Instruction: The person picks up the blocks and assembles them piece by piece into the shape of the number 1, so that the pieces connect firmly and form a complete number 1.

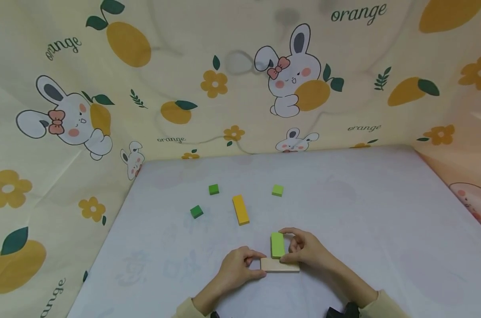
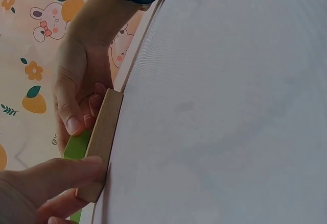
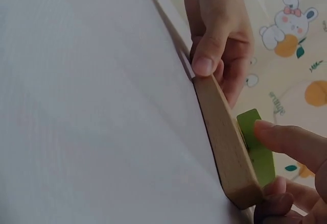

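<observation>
A plain wooden block (image 1: 279,265) lies lengthwise across the near part of the table. My left hand (image 1: 240,266) pinches its left end, thumb on the near side and a finger behind. Directly behind the wooden block is a light green block (image 1: 277,245), pointing away from me. My right hand (image 1: 309,250) holds this green block between thumb and index finger, the thumb at its near end. The right wrist view shows the green block (image 3: 258,147) right against the wooden block (image 3: 225,145); whether they touch all along is hidden.
Farther back lies a yellow block (image 1: 241,210). To its left are two small dark green blocks, one nearer (image 1: 196,212) and one farther (image 1: 214,189). A small light green block (image 1: 277,191) sits to its right. A printed cloth (image 1: 232,88) hangs behind the white table (image 1: 364,212).
</observation>
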Demonstrator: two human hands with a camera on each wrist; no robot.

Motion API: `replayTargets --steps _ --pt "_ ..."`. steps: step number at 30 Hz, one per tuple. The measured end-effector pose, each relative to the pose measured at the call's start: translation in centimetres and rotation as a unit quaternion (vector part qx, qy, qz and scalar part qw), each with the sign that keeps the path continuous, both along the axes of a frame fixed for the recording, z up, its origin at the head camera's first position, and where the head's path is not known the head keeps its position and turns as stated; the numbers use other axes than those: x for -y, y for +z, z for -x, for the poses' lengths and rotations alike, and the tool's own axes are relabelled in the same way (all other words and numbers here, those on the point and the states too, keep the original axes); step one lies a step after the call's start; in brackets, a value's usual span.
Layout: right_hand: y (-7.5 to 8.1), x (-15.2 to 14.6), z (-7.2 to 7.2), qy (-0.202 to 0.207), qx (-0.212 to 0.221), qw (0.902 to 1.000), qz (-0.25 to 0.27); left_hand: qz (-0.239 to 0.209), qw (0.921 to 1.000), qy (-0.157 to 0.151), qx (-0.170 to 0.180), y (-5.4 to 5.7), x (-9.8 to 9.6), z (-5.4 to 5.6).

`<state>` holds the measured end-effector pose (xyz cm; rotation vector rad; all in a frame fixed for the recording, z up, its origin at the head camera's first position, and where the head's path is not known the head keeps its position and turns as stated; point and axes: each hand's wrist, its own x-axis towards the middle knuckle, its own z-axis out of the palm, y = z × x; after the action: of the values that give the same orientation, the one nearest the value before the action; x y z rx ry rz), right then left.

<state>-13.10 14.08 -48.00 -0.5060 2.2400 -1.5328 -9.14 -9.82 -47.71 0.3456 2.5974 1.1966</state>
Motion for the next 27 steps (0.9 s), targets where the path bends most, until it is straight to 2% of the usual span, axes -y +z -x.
replayTargets --steps 14,22,27 --pt "-0.17 0.24 -0.06 -0.024 0.014 0.9996 -0.002 -0.006 1.0 -0.004 -0.006 0.03 -0.07 -0.04" --pt "-0.58 0.55 0.2 0.0 0.005 0.9999 -0.014 -0.011 0.9999 0.002 -0.008 0.01 0.23 -0.29" --pt "-0.5 0.32 0.21 0.005 0.005 0.9998 -0.02 -0.009 0.9998 -0.009 -0.013 -0.05 0.13 -0.12"
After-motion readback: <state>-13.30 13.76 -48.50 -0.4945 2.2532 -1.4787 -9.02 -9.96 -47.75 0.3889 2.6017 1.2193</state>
